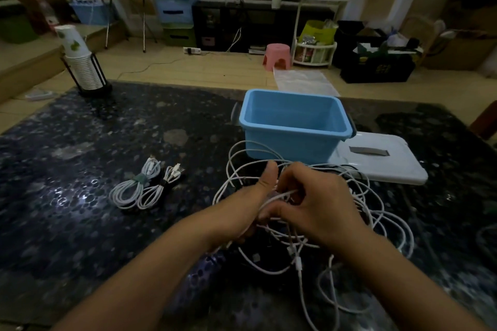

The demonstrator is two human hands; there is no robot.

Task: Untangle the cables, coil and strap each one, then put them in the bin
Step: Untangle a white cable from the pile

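The bin (293, 126) is light blue, its lid (387, 162) pale grey. The tangled cables (376, 212) are white, the table (107, 142) dark with pale speckles; the stool (277, 56) is pink

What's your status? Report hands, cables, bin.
Left hand and right hand both gripping tangled white cables. Two coiled cables strapped, on table. Blue bin empty, unobstructed.
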